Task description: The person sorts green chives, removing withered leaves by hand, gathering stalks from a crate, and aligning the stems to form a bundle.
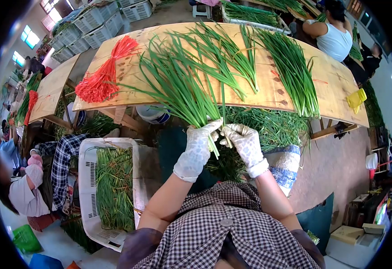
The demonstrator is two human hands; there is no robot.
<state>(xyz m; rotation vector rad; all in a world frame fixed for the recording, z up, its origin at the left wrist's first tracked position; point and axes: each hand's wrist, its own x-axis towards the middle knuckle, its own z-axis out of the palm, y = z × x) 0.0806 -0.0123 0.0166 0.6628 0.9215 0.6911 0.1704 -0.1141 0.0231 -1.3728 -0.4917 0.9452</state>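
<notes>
My left hand point(199, 144), in a white patterned glove, is closed around a bunch of green chives point(184, 96). Their leaves fan out over the wooden table, and the pale stem ends stick out below my fingers. Close beside it, my right hand point(243, 142), gloved alike, pinches at a single chive stalk point(223, 101) near its base; the fingertips partly hide what they grip. Loose chives point(232, 56) lie on the board just beyond. To their right rests a thick, neatly aligned bundle of chives point(292, 71).
Red ties point(104, 74) are heaped on the wooden table point(128, 96), and a yellow object point(356, 98) sits at its right end. A white crate point(86, 179) of chives stands at my left. Chive scraps point(267, 127) pile beneath the table. Other people work at left and upper right.
</notes>
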